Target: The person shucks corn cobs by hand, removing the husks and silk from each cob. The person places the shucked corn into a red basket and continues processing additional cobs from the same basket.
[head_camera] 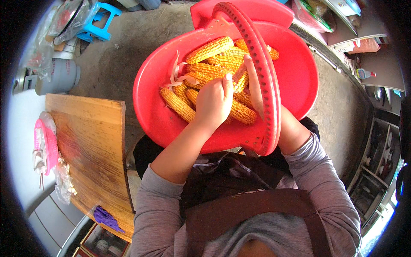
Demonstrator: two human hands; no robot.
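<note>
A large red plastic basket (295,80) with an arched handle (263,64) rests at my lap. Several ears of yellow corn (210,49), husked, are piled in it. My left hand (213,101) is closed, thumb up, over the middle of the pile. Just right of it, partly behind the handle, my right hand (255,86) has its thumb raised. Between the two hands is an ear of corn (241,82), with both hands around it. A reddish-brown patch without kernels shows near its upper end. My fingers and the handle hide much of this ear.
A wooden table (96,154) stands at the left, bearing a pink basket (51,147), a plastic bag (64,180) and a purple cloth (106,218). Beyond are a grey gas cylinder (61,75) and a blue stool (99,22). Shelves (379,70) line the right side.
</note>
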